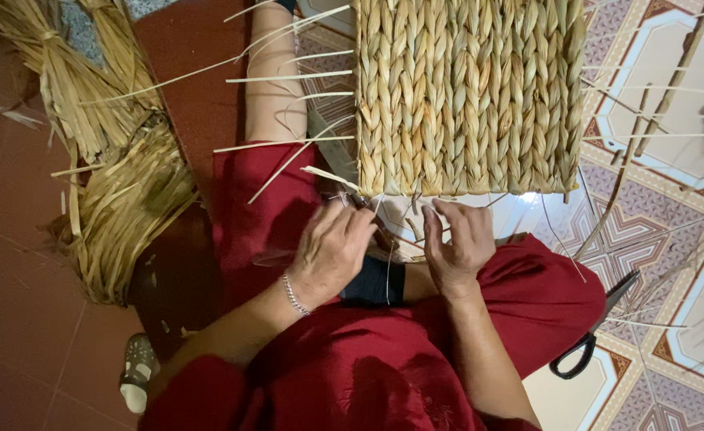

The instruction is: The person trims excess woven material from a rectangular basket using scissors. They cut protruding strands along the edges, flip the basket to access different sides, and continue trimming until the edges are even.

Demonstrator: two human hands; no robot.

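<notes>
— Red cloth [368, 375] over your lap fills the near edge. What sits past it?

— Your two hands, side by side at the near edge of the woven mat [467, 96], which stretches away from you in thick braided rows of pale straw.

— How is your left hand [332, 251] set?

— Curled loosely, fingers bent toward the mat's edge, a thin bracelet [293, 295] at the wrist. It seems to pinch a strand there, but you cannot tell for sure; the fingertips hide it.

— And your right hand [455, 243]?

— Half closed, fingers pointing at the mat's near edge, touching the loose ends under it. Whether it grips one, you cannot tell.

— What lies around you?

— Loose straw strands [288, 78] stick out from the mat's left side. A bundle of dried straw [120, 199] lies well to the left on the red floor [17, 303]. Black-handled scissors [595, 335] rest near your right knee on the patterned tiles [671, 319].
</notes>
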